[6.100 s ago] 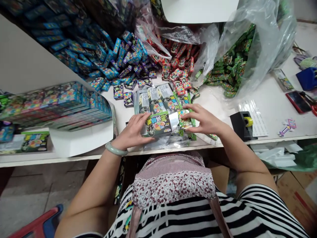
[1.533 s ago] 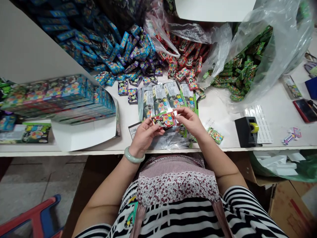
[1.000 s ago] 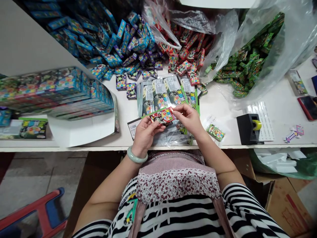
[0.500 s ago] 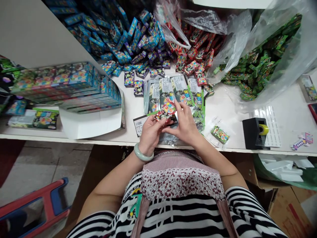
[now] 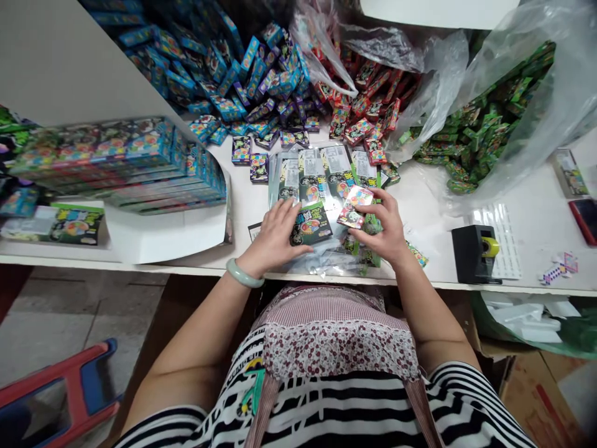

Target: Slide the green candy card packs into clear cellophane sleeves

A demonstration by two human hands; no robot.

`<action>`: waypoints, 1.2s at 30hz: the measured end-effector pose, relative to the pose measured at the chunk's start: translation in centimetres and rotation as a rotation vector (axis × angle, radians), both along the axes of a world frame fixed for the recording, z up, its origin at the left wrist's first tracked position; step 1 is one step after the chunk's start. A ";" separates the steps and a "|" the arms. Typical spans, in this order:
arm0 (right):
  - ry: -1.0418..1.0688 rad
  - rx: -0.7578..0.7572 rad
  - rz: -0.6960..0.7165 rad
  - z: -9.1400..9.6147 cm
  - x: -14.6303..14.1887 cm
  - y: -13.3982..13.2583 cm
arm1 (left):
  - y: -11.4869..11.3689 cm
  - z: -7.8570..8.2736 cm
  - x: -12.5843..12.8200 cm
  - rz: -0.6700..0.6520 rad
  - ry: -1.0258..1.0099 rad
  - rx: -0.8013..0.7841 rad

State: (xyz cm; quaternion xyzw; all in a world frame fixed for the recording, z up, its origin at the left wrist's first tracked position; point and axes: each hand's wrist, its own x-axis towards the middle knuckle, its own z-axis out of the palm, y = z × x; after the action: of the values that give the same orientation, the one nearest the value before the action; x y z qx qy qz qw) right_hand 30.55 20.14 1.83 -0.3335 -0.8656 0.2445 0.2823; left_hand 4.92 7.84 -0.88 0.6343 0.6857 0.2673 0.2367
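Soft indoor light; edges stretched, blurry.

Desk layout by position

Rear, left to right: left heap of small boxes, middle heap, right heap, the last within a plastic bag. Centre: overlapping flat packets. The left hand lies against the front packet; just right, the right hand holds one small box above the packets. Left: stacked boxes. Right: tape dispenser, then phone farther out. Below the desk, right: scraps.
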 end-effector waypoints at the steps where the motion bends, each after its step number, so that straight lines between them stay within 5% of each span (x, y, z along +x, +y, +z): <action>1: 0.012 0.002 0.001 -0.2 0.6 0.3 | 0.2 -0.4 -0.1 -0.042 0.069 -0.039; 5: 0.029 -0.007 0.107 -0.4 1.7 0.8 | 0.4 -0.9 0.2 -0.093 0.189 -0.041; 15: -0.097 0.014 0.389 1.5 -0.1 1.4 | -0.7 1.5 -1.2 -0.177 0.088 0.113; 23: -0.106 -0.050 0.621 1.4 0.0 1.7 | -0.8 1.0 -0.5 -0.244 0.177 0.195; 31: -0.016 -0.089 0.449 0.3 -1.3 -0.5 | -1.7 0.3 -0.4 -0.144 0.207 0.270; 36: 0.004 -0.165 0.541 -0.3 -2.8 -1.3 | -2.0 -0.1 0.0 -0.158 0.113 0.258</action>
State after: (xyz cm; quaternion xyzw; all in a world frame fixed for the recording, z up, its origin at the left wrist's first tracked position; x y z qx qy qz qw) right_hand 27.72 18.80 1.57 -0.1116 -0.8998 0.3813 0.1806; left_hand 4.90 5.83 -1.00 0.7254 0.6060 0.2975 0.1344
